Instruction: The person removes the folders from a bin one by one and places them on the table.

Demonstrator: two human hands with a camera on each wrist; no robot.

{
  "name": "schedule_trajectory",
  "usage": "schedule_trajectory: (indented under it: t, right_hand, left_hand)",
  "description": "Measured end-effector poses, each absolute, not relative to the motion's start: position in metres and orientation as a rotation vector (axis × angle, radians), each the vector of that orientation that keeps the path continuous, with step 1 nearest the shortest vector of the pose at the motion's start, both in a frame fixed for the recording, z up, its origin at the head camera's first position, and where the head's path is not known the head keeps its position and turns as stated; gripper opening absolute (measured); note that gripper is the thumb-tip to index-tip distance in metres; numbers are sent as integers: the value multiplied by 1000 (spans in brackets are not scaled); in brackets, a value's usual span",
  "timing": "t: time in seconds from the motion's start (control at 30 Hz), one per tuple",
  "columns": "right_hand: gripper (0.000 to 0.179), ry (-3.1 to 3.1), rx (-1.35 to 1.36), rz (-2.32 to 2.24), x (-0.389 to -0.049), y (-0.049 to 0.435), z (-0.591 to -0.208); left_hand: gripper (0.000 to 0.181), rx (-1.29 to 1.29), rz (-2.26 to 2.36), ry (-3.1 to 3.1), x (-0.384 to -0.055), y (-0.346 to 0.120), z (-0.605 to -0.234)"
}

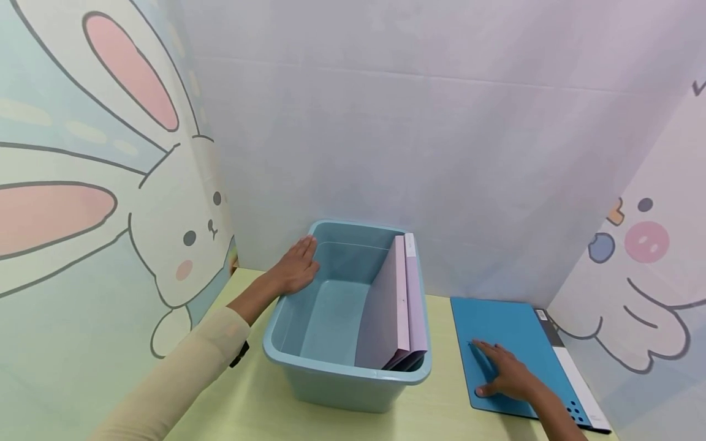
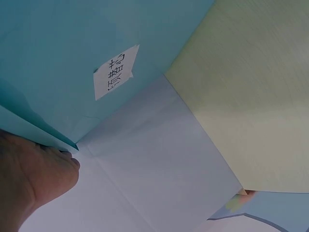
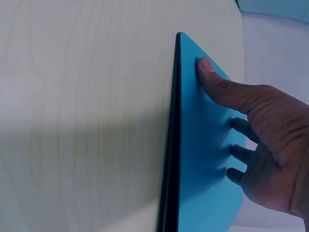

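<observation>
A light-blue plastic bin (image 1: 342, 371) stands at the middle of the table. My left hand (image 1: 296, 264) rests on its left rim, fingers fairly straight; in the left wrist view part of that hand (image 2: 41, 176) touches the rim from outside, with its fingertips hidden. Inside the bin, a pink file folder (image 1: 386, 306) and a lilac file folder (image 1: 416, 300) stand upright against the right wall. To the right, a blue file folder (image 1: 496, 318) lies flat. My right hand (image 1: 510, 373) is over it with fingers spread, the thumb touching its surface.
Under the blue folder, another item with a black-and-white edge (image 1: 576, 380) sticks out on the right. A white handwritten label (image 2: 116, 72) is on the bin's outer wall. The pale wooden table (image 1: 441, 392) meets a light curtain (image 1: 413, 153) and printed rabbit cloth (image 1: 171, 245).
</observation>
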State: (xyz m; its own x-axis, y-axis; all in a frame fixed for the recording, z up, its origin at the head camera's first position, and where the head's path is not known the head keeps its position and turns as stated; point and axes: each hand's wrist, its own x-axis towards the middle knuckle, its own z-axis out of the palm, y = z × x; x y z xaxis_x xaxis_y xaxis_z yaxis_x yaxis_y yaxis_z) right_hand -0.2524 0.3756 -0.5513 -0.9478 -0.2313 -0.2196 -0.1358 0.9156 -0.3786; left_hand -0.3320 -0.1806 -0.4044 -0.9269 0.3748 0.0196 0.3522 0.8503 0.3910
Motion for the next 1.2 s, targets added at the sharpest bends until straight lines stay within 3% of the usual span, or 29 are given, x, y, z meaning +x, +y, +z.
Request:
schedule_trajectory:
  t: [0.37,1.2]
  right_hand:
    - [100,2933,-332,-609,-262,372,-522]
    - [109,3009,-442,-742,-287,311,-441]
  left_hand:
    - [72,583,548,2998,-333,-179,-403]
    - [71,618,523,3018,-334,-179,-406]
